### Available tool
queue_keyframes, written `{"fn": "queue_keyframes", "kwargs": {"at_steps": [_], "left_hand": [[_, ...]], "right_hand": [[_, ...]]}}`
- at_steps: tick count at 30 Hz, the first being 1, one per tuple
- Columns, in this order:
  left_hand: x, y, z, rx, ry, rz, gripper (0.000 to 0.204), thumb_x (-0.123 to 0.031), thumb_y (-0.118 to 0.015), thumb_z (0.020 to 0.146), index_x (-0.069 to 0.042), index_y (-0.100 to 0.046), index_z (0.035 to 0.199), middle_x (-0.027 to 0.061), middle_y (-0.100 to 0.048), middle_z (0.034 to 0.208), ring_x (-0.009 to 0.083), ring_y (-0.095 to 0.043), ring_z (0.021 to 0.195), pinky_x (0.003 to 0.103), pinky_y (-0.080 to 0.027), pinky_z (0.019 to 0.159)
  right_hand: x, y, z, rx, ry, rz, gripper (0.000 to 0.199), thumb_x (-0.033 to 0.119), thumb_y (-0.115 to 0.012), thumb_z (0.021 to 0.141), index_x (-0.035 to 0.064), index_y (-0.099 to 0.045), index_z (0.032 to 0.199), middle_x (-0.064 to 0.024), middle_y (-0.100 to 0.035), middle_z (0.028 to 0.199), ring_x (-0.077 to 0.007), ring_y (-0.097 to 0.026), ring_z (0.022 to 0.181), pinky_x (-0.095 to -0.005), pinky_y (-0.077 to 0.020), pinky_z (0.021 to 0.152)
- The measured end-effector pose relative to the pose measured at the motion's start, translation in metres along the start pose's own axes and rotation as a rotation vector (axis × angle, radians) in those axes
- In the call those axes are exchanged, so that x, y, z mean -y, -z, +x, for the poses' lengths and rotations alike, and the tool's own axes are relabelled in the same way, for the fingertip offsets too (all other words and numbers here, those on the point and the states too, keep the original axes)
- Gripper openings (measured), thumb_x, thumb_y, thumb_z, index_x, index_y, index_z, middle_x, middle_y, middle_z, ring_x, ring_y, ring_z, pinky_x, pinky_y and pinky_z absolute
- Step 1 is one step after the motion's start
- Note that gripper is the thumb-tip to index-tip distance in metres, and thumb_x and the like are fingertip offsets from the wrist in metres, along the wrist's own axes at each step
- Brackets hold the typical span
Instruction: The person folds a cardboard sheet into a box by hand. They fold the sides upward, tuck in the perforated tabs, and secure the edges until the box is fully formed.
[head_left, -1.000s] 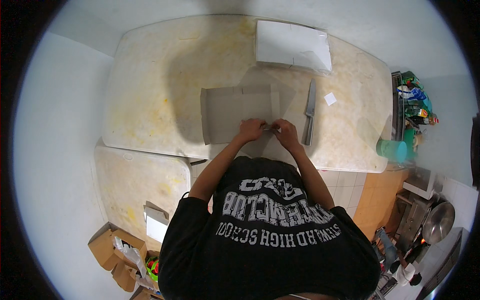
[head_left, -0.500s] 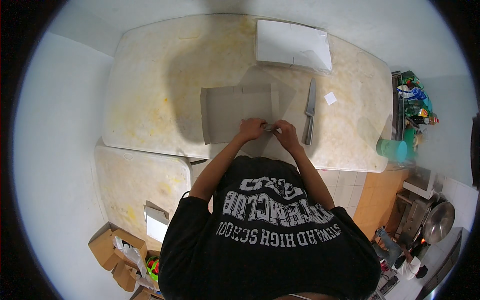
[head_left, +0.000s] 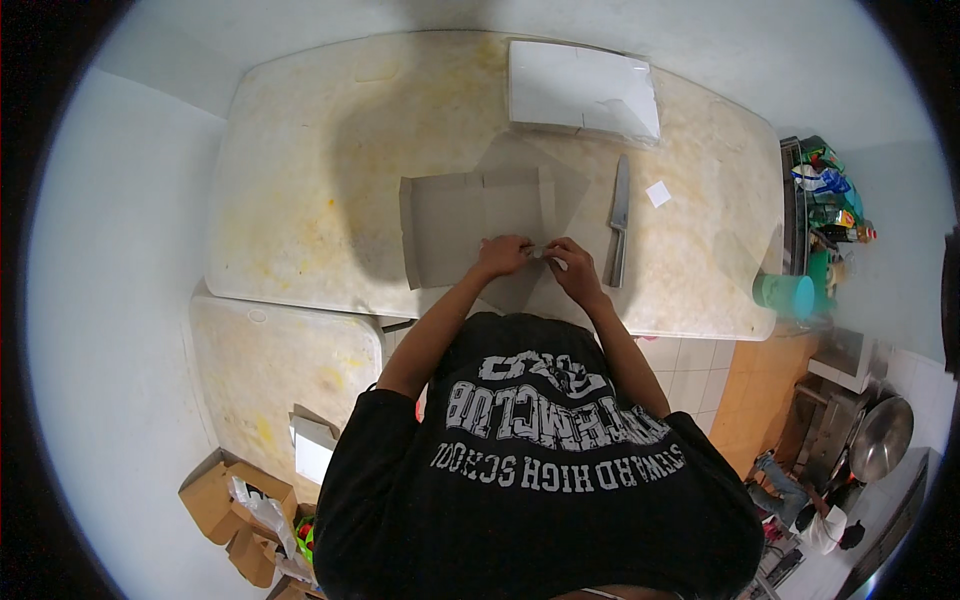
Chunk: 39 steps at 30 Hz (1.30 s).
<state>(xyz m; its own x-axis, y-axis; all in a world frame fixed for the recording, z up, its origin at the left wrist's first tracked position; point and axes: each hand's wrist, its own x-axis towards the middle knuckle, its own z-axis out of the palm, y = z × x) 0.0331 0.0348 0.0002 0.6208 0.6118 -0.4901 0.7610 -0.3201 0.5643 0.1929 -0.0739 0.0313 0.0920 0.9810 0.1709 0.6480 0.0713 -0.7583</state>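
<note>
A shallow grey-brown cardboard box piece with raised edges lies in front of me on the stained white table. At its near right corner both my hands meet. The fingers of my left hand are closed on the corner flap. My right hand pinches the same small flap from the right side. The exact fold between the fingertips is too small to make out. To the right of my right hand lies a large kitchen knife, blade pointing away from me.
A plastic-wrapped stack of white sheets lies at the far edge. A small white square is right of the knife, and a turquoise cup stands at the right edge. Lower left are open cardboard boxes; lower right, another person near a wok.
My hands stay at the box corner, with only slight finger movement on the flap. The person at lower right has shifted a little.
</note>
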Motion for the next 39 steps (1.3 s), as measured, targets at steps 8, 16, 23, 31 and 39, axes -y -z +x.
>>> {"fn": "queue_keyframes", "kwargs": {"at_steps": [8, 16, 23, 31, 39], "left_hand": [[0.029, -0.011, 0.053, 0.222, -0.181, -0.168, 0.039, -0.032, -0.056, 0.082, -0.007, -0.07, 0.108, 0.0188, -0.068, 0.105, 0.0365, -0.065, 0.097, 0.049, -0.047, 0.087], [0.012, -0.006, 0.069, 0.292, -0.148, 0.074, 0.033, -0.027, -0.058, 0.081, -0.001, -0.071, 0.097, 0.0216, -0.068, 0.102, 0.0376, -0.066, 0.094, 0.042, -0.05, 0.084], [0.0, -0.008, 0.067, 0.245, -0.065, 0.168, 0.035, -0.023, -0.054, 0.082, 0.003, -0.069, 0.101, 0.0243, -0.067, 0.101, 0.0372, -0.066, 0.089, 0.046, -0.048, 0.083], [0.001, 0.008, 0.05, 0.283, -0.057, -0.015, 0.04, -0.033, -0.068, 0.073, 0.0, -0.071, 0.095, 0.0224, -0.069, 0.096, 0.0363, -0.067, 0.088, 0.043, -0.051, 0.08], [0.005, -0.002, 0.057, 0.199, -0.036, -0.001, 0.035, -0.032, -0.069, 0.073, -0.001, -0.072, 0.09, 0.0203, -0.07, 0.085, 0.032, -0.066, 0.074, 0.045, -0.049, 0.075]], "right_hand": [[0.004, -0.002, 0.005, 0.002, -0.001, -0.009, 0.012, 0.0, -0.07, 0.076, 0.004, -0.069, 0.087, -0.0111, -0.064, 0.098, -0.0299, -0.064, 0.089, -0.0377, -0.0515, 0.076], [0.0, -0.002, 0.0, -0.025, -0.027, 0.028, 0.016, -0.003, -0.069, 0.074, 0.0038, -0.067, 0.088, -0.0113, -0.064, 0.1, -0.0305, -0.064, 0.091, -0.0381, -0.052, 0.078], [-0.003, -0.001, -0.005, -0.065, -0.033, 0.019, 0.016, -0.002, -0.069, 0.075, 0.0046, -0.067, 0.089, -0.0111, -0.065, 0.104, -0.0304, -0.065, 0.093, -0.0377, -0.0529, 0.079], [-0.007, -0.004, -0.007, -0.063, -0.023, 0.038, 0.016, -0.001, -0.069, 0.076, 0.0043, -0.068, 0.091, -0.0109, -0.065, 0.106, -0.0296, -0.066, 0.094, -0.0365, -0.0531, 0.08], [-0.007, -0.003, -0.004, -0.043, 0.027, 0.021, 0.015, -0.001, -0.07, 0.075, 0.0058, -0.069, 0.089, -0.0104, -0.065, 0.106, -0.0293, -0.066, 0.092, -0.036, -0.0531, 0.079]]}}
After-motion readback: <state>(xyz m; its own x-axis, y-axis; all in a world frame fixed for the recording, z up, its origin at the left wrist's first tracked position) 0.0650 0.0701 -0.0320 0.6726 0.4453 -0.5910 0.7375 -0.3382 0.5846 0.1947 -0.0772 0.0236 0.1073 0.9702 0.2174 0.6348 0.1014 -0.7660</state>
